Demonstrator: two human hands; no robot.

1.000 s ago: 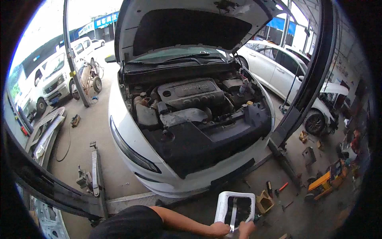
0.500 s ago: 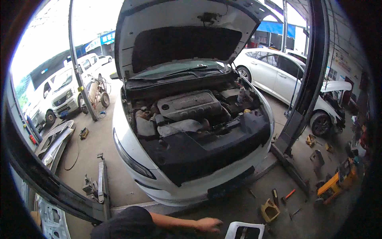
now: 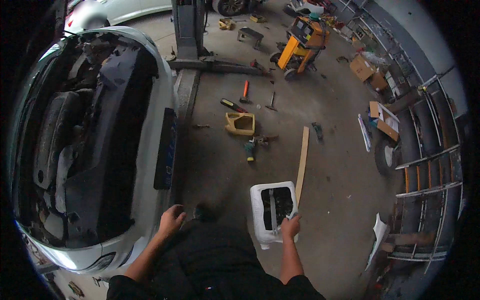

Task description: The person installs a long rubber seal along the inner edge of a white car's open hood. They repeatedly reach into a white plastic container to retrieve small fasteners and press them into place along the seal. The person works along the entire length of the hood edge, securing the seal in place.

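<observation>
A white plastic jug (image 3: 256, 212) with its side cut away is in front of me, right of centre, with dark contents that I cannot make out and a pale strip across its opening. My right hand (image 3: 290, 226) is closed on the jug's right rim, its fingertips partly hidden. Beside the white car's (image 3: 145, 165) front bumper, my left hand (image 3: 172, 218) hangs with its fingers loosely bent and apart, holding nothing. The car's engine bay (image 3: 65, 145) lies exposed at the left.
On the floor ahead lie a yellow cut-open container (image 3: 241, 131), a cordless drill (image 3: 250, 149), an orange-handled hammer (image 3: 245, 91) and a long wooden strip (image 3: 302, 162). A lift post (image 3: 187, 30) stands beyond the car. Metal racks (image 3: 430, 170) line the right, with a yellow wheeled machine (image 3: 302, 42) farther back.
My view has swung right and down, from facing the engine bay to the floor beside the car. The jug now shows almost whole, and both my hands are in sight.
</observation>
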